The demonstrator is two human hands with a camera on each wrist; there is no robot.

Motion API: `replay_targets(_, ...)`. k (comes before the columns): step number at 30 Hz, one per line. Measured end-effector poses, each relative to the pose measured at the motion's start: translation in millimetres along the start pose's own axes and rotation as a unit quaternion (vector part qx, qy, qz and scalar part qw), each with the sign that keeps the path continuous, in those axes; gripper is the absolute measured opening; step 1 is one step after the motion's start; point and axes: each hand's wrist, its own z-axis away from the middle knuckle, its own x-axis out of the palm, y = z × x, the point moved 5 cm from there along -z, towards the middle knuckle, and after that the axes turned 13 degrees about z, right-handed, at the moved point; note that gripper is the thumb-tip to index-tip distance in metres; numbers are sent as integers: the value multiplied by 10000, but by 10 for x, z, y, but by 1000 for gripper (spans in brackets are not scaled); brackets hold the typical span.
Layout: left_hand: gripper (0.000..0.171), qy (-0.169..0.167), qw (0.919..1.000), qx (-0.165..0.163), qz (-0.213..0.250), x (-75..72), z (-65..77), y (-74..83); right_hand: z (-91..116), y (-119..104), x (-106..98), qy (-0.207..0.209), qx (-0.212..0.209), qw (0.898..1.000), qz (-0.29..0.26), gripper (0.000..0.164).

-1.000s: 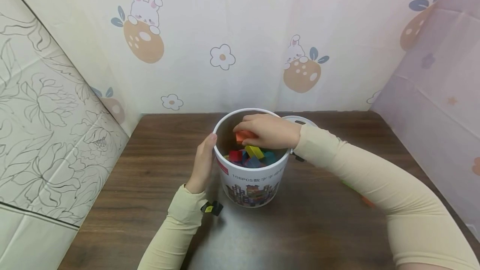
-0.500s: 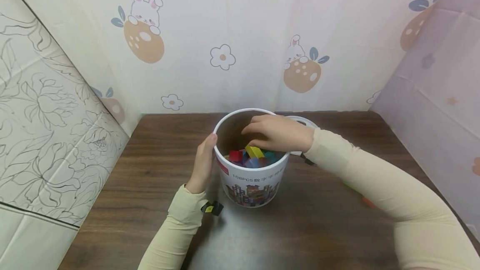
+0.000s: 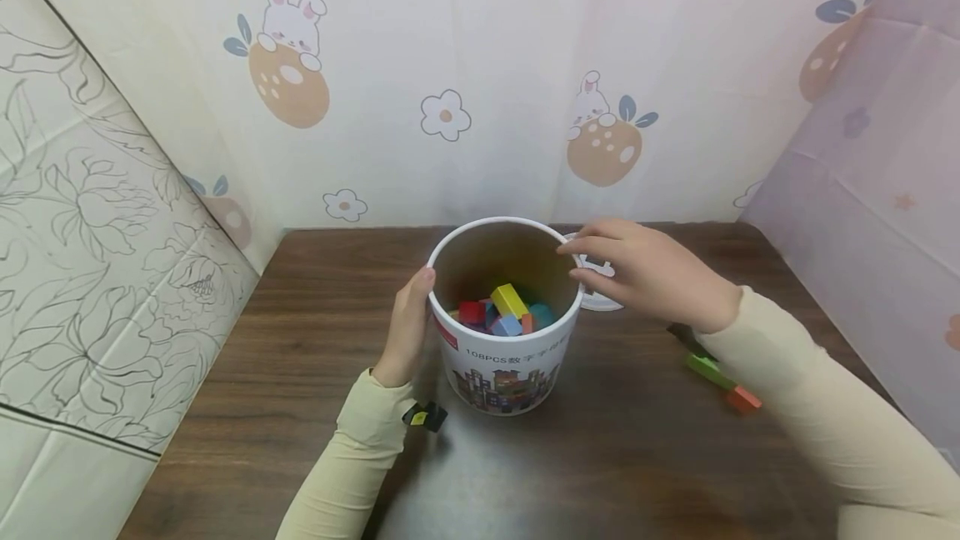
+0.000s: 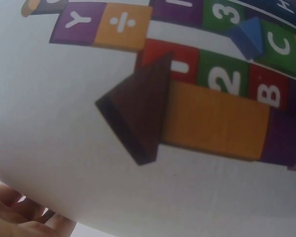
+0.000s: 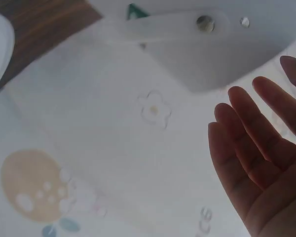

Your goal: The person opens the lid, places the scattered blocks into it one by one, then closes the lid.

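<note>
A white bucket with toy-block pictures on its side stands upright on the table. Red, yellow, blue, orange and teal blocks lie inside it, among them a yellow block and a red block. My left hand holds the bucket's left side, thumb at the rim. In the left wrist view, fingers of that hand show low beside the printed wall. My right hand is at the right rim, fingertips overlapping it in the head view. In the right wrist view its fingers are extended with nothing in them.
Behind the right hand a white lid lies partly hidden. A green block and an orange-red block lie on the wooden table to the right. A patterned cloth wall rises along the back edge.
The orange block that my right hand held inside the bucket was let go. That hand has since drawn right, out of the opening to the rim. The left hand stays in place.
</note>
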Motion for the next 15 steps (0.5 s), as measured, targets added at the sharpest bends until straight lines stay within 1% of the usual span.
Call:
replay_targets(5,51,-53,10000,-20,-21,-3,11,1,285,228,16,-289,891,9956,26,37)
replay_targets(8,51,-84,10000,-19,-37,-5,12,-2,477,390,56,-250,1192,9925,112,37)
replay_targets(11,51,-89,9999,9,-74,-4,11,0,687,559,130,-247,1459,9883,380,36)
replay_targets(15,52,-115,9999,55,-99,2,4,5,1003,751,295,-558,1909,9787,504,37)
